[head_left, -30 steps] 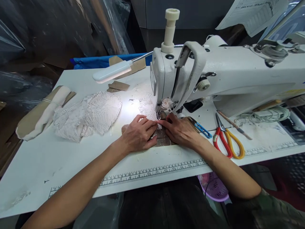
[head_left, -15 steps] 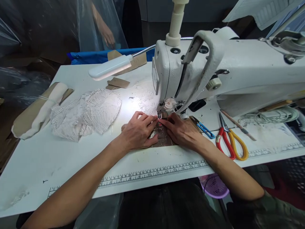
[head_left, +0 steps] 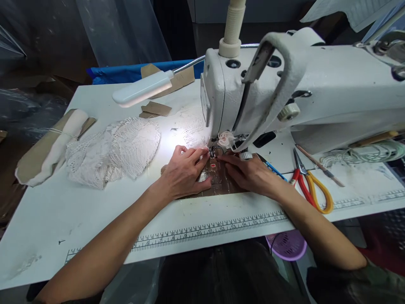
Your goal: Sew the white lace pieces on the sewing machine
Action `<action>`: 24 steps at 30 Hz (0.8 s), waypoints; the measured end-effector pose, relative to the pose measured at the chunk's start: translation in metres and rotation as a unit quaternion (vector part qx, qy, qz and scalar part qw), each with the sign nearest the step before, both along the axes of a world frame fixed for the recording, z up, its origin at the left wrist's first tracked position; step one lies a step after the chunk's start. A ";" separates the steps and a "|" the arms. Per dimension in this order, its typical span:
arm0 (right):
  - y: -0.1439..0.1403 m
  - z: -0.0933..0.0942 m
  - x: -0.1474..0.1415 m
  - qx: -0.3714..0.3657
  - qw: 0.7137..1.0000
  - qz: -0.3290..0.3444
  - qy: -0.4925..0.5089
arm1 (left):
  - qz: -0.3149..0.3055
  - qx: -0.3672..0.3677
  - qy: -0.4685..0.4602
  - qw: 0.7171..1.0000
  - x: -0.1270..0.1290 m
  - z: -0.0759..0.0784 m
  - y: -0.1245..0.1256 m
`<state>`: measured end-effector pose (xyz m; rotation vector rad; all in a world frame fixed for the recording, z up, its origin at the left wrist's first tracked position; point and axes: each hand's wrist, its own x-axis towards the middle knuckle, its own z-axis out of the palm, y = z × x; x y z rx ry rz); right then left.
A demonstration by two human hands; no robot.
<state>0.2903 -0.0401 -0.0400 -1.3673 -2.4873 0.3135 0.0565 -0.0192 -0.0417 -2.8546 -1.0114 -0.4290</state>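
Note:
My left hand (head_left: 186,172) lies left of the presser foot (head_left: 213,152) of a white sewing machine (head_left: 218,93). Its bent fingertips press together at a pale edge of lace by the foot, with the thumb apart on the metal plate (head_left: 218,185). White lace (head_left: 193,126) spreads behind these fingers under the lamp's light. On the foot's other side is my right hand (head_left: 253,172), its index finger reaching towards the foot and the other fingers curled in. Whatever it pinches is hidden. A pink fabric rosette (head_left: 225,138) hangs on the machine just above.
A lace piece (head_left: 126,147) and a tied fabric roll (head_left: 53,143) lie left. Right of my hand are blue thread snips (head_left: 274,169), red-and-yellow scissors (head_left: 311,185) and a brush-like stick (head_left: 321,166). A lamp (head_left: 142,88) hangs above; a purple basket (head_left: 287,245) sits below the table edge.
My right hand has moved slightly right, away from the presser foot, and more of the plate shows. My left hand stays nearly in place. Another person's hand at the back has left view.

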 end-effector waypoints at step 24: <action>0.000 -0.021 -0.003 0.047 0.992 -0.090 0.080 | 0.049 -0.088 -0.093 0.991 0.001 0.004 -0.011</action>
